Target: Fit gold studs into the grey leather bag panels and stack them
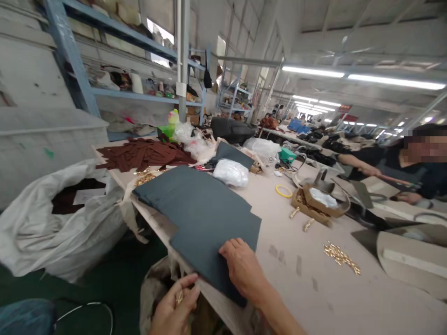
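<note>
A dark blue-grey sheet with stepped corners (206,204) lies at the table's near left edge, with what looks like more of the same material under it. My right hand (242,267) is on its near part, fingers bent together and fingertips against the surface; the thumb is hidden. By the table edge, my left hand (178,302) is curled, thumb and index finger close together. A small gold metal piece (179,296) shows between its fingers. Loose gold metal pieces (341,257) lie in a pile on the right.
Brown strips (143,154) are heaped at the table's far left. A white sack (70,232) stands beside the table. A yellow ring (283,191), a cardboard box (312,207) and a clear plastic bundle (231,172) lie further back. A co-worker (412,163) is at the right.
</note>
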Tool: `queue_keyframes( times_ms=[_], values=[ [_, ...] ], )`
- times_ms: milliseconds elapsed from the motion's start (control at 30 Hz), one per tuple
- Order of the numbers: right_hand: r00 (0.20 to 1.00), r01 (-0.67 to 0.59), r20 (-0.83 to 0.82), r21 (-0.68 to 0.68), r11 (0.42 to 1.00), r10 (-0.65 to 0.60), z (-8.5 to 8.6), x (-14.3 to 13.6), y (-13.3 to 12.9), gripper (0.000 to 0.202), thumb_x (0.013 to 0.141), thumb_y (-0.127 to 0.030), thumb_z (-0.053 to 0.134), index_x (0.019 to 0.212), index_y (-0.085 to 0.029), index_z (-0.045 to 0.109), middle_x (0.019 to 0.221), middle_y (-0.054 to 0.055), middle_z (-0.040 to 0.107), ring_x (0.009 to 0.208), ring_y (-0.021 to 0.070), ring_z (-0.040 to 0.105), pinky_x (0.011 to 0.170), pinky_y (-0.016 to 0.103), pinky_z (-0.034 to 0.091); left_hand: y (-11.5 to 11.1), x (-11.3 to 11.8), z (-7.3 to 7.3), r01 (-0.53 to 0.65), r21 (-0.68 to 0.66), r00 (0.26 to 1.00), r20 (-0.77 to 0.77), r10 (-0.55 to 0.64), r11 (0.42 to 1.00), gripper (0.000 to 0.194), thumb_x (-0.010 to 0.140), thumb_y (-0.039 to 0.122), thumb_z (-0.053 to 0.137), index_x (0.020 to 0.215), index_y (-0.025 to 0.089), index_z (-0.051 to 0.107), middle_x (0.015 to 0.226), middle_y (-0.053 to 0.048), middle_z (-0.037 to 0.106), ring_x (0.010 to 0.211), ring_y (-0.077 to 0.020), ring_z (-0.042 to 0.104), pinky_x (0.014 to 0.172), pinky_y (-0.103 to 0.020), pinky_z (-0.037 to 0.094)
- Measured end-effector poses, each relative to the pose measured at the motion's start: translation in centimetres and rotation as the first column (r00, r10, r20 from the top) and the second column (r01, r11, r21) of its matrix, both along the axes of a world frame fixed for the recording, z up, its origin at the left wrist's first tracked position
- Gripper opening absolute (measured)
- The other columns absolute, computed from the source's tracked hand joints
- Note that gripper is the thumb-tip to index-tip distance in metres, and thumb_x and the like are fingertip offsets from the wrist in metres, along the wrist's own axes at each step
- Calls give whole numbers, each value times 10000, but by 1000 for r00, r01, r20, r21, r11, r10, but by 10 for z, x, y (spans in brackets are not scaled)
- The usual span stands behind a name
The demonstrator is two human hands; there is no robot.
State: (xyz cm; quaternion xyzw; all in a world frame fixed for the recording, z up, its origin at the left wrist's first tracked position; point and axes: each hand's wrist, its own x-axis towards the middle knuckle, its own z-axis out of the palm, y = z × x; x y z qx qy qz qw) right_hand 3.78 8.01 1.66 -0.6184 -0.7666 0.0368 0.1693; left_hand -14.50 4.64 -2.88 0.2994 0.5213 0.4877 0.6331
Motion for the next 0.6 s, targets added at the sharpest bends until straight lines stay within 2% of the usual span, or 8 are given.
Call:
queue_keyframes(
  times_ms=[67,133,200,267,367,500,533,600],
  values=[
    [999,-26,-50,-109,994,20,6,13,-31,238,911,-107,456,861,-209,666,821,25,673,799,172,556,732,276,395,-8,7,4,21,-4,994,-107,-21,1000,487,526,584,816,809,211,681,533,33,571,606,-169,589,519,-218,464],
    [991,-72,-124,-214,974,46,14,24,-60,258,901,-114,466,818,-214,688,777,17,680,752,158,561,722,269,399,-18,14,9,89,-31,981,-173,-93,996,410,559,551,804,781,233,673,558,8,622,746,-248,652,600,-277,529],
    [968,-122,-246,-287,950,50,22,34,-83,271,901,-128,479,804,-225,713,753,9,693,748,152,577,741,272,411,-28,20,15,159,-51,977,-138,-165,986,405,557,505,816,823,233,673,661,-12,693,820,-278,671,687,-313,557],
    [907,-132,-422,-316,940,-14,25,41,-96,255,908,-163,499,835,-241,731,785,1,712,788,151,606,770,275,432,-35,27,20,241,-77,967,-66,-246,967,440,570,469,818,899,216,671,769,-26,736,772,-266,681,742,-338,563],
    [722,-57,-660,-357,933,-209,18,49,-99,194,895,-240,537,878,-237,731,822,1,715,775,145,628,736,266,471,-40,35,29,351,-137,936,6,-353,926,501,646,472,770,1031,178,640,861,-55,749,718,-253,682,728,-368,571],
    [442,-9,-806,-442,897,-393,-1,51,-89,129,810,-284,634,842,-173,691,689,-10,670,633,113,600,607,221,475,-36,45,40,373,-189,926,129,-354,908,580,633,424,790,1111,166,587,947,-63,737,878,-248,680,775,-333,559],
    [391,-23,-821,-460,887,-416,-4,51,-85,142,788,-298,655,815,-160,680,658,-14,654,608,105,593,585,212,471,-35,47,43,361,-214,930,155,-334,908,549,623,405,796,1078,173,597,913,-47,735,851,-232,681,746,-311,559],
    [315,-62,-835,-492,868,-451,-7,49,-80,182,751,-327,683,765,-147,663,613,-21,629,573,95,584,553,200,468,-34,53,50,353,-255,933,175,-316,900,440,629,392,786,980,185,619,740,3,705,647,-184,657,569,-263,536]
  ],
)
